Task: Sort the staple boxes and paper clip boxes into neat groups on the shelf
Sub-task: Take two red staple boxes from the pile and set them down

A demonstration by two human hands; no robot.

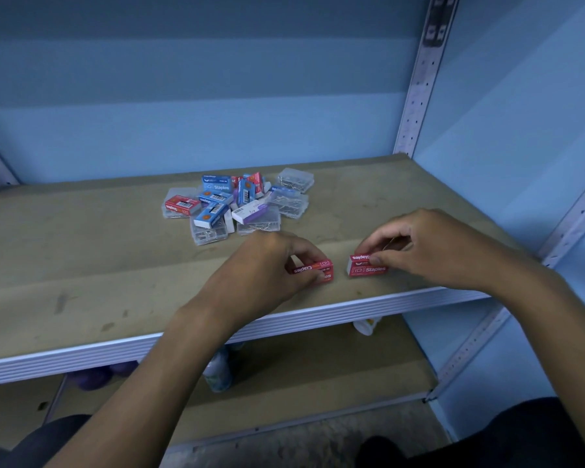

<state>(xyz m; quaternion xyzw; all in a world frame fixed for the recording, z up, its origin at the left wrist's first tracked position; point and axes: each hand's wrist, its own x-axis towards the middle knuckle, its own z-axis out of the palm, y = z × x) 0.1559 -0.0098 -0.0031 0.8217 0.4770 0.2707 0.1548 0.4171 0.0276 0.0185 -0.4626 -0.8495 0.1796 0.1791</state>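
Both bare forearms reach forward over the shelf's point(368, 305) front edge. The left hand point(267, 265) pinches a red staple box point(313, 269) between curled fingers and thumb. The right hand point(426, 246) grips another red staple box point(365, 266) just beside it, fingers curled over its top.

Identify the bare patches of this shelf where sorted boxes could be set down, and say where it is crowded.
Bare board lies left of the left hand, between the mixed pile and the shelf's front edge, and right of the pile toward the upright post. It is crowded at the pile and at the front right, where both hands hold red staple boxes.
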